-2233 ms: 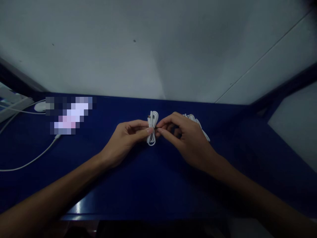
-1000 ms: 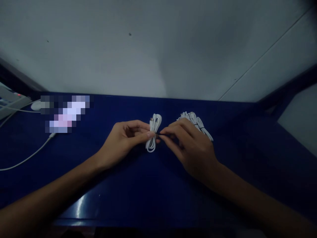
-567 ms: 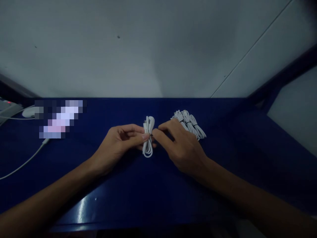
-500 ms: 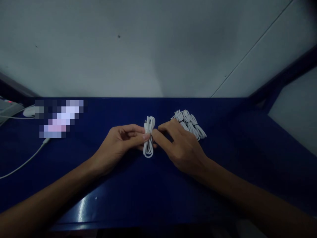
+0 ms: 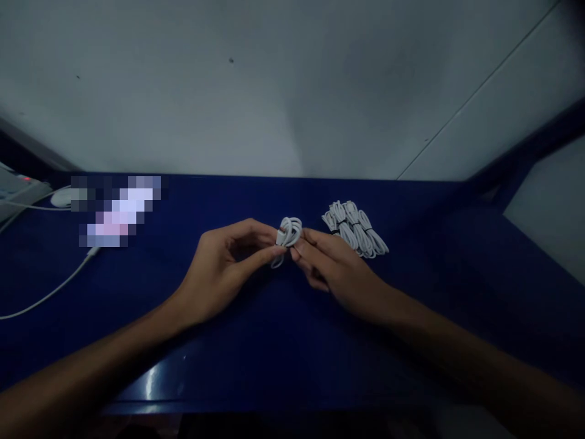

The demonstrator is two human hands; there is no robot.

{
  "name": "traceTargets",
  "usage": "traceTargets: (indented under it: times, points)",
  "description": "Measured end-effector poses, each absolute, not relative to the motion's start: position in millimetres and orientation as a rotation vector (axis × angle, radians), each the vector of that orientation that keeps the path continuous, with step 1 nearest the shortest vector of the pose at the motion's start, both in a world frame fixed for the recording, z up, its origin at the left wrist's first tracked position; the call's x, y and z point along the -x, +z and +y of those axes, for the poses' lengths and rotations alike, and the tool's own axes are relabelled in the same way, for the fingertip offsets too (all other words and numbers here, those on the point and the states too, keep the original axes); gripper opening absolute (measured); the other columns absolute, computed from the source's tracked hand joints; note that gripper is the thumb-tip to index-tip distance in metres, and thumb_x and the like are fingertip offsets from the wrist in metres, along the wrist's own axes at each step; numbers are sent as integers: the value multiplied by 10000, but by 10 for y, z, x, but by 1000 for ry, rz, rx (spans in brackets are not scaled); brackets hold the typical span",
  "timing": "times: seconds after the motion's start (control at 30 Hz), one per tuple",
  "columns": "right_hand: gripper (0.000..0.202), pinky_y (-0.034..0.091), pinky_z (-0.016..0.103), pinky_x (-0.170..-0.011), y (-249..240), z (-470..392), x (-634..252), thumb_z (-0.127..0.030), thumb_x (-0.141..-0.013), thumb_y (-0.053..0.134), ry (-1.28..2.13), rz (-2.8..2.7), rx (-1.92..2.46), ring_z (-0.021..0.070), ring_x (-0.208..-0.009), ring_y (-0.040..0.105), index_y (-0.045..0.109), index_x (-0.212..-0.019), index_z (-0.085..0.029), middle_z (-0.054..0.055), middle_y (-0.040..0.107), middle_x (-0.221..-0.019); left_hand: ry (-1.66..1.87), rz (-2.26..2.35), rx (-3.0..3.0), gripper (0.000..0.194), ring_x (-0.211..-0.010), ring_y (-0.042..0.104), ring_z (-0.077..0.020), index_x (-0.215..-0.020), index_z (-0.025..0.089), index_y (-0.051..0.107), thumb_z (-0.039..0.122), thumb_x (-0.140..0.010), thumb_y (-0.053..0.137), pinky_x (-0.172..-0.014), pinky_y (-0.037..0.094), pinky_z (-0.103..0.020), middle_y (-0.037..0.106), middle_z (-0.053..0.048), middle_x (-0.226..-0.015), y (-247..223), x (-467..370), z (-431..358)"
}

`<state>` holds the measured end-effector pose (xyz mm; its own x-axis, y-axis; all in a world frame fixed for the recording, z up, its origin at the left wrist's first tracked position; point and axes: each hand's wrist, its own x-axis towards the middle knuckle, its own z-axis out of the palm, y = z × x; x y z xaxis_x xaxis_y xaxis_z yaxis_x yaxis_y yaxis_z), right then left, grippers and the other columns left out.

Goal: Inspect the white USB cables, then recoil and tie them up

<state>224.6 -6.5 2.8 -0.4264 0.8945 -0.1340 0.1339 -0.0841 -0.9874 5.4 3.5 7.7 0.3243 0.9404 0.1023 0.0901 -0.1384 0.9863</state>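
A coiled white cable (image 5: 291,231) is held up over the blue table (image 5: 256,353), its looped end tipped toward the camera. My left hand (image 5: 228,262) pinches it from the left between thumb and fingers. From the right, my right hand (image 5: 338,262) has thumb and fingertips closed at the middle of the coil, where its tie is mostly hidden. Several bundled white cables (image 5: 361,228), bound with dark ties, lie side by side just beyond my right hand.
At the left lies a blurred-out bright device (image 5: 121,213) with a white cord (image 5: 55,296) running from it. Behind it are a white rounded object (image 5: 61,197) and a white box (image 5: 21,189) with a red light. A pale wall (image 5: 256,110) rises behind the table.
The held coil has tilted from upright, so its top loops now face the camera. My right fingers have closed in against it. The view has shifted slightly, and more of the bundled cables shows.
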Motion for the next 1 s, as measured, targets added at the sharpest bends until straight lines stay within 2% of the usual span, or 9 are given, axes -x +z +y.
traceTargets:
  times: [0.07, 0.17, 0.3, 0.43, 0.5, 0.67, 0.83, 0.93, 1.0]
  points:
    - [349, 278, 259, -491, 64, -49, -2266, -473, -1131, 530, 1965, -1297, 1010, 121, -574, 291, 545, -889, -222, -53, 398, -737, 1023, 993, -1583, 151, -994, 819, -243, -1076, 236, 857, 259, -930, 886, -962, 645, -347, 862, -53, -1047, 69, -45, 16]
    - [365, 281, 249, -494, 67, -38, -2293, -496, -1128, 557, 1964, -1300, 976, 114, -576, 308, 574, -898, -213, -55, 411, -734, 1019, 968, -1551, 149, -981, 817, -228, -1079, 228, 850, 251, -935, 881, -939, 643, -325, 859, -51, -1048, 63, -50, 18]
    - [293, 391, 279, -560, 14, -79, -2293, -362, -1175, 486, 1198, -1762, 1122, 126, -605, 457, 616, -957, -216, -29, 547, -759, 989, 944, -1416, 167, -976, 819, -231, -1075, 203, 843, 241, -919, 890, -916, 640, -315, 863, -66, -1045, 54, -58, 64]
    - [41, 504, 312, -663, -56, -99, -2287, -211, -1120, 613, 427, -2097, 1019, 158, -745, 597, 634, -1140, -182, 51, 686, -975, 975, 934, -1301, 174, -861, 800, -180, -1032, 190, 846, 211, -877, 921, -839, 622, -254, 858, -49, -956, 48, -57, 103]
    - [71, 532, 323, -675, -79, -92, -2289, -185, -1117, 628, 241, -2160, 983, 170, -777, 619, 645, -1176, -148, 87, 699, -1029, 949, 922, -1260, 169, -838, 797, -175, -1020, 183, 847, 216, -873, 924, -833, 625, -257, 858, -53, -949, 57, -62, 105]
    - [103, 565, 328, -705, -89, -78, -2285, -135, -1132, 596, 61, -2170, 950, 182, -810, 665, 687, -1086, -119, 93, 703, -970, 892, 887, -1217, 151, -898, 828, -219, -1023, 171, 840, 241, -904, 900, -874, 642, -312, 867, -79, -981, 83, -73, 90]
    - [127, 565, 332, -720, -41, -106, -2265, -110, -1111, 619, 241, -2100, 998, 185, -812, 671, 713, -1028, -132, 78, 705, -949, 929, 874, -1338, 178, -950, 822, -207, -1093, 186, 842, 223, -925, 888, -910, 629, -300, 863, -64, -1036, 33, -46, 90]
    - [128, 553, 285, -667, 30, -102, -2276, -154, -1096, 654, 774, -1883, 1102, 159, -784, 672, 732, -1001, -191, 25, 706, -909, 986, 858, -1455, 136, -982, 808, -180, -1085, 213, 840, 211, -952, 870, -911, 617, -263, 845, -28, -1045, 13, -30, 86]
    - [152, 494, 242, -541, 76, -76, -2300, -261, -1097, 670, 1237, -1680, 1126, 136, -692, 639, 745, -973, -213, 6, 696, -864, 1007, 855, -1532, 117, -990, 800, -173, -1089, 223, 833, 219, -974, 853, -916, 613, -259, 835, -18, -1060, 20, -23, 80]
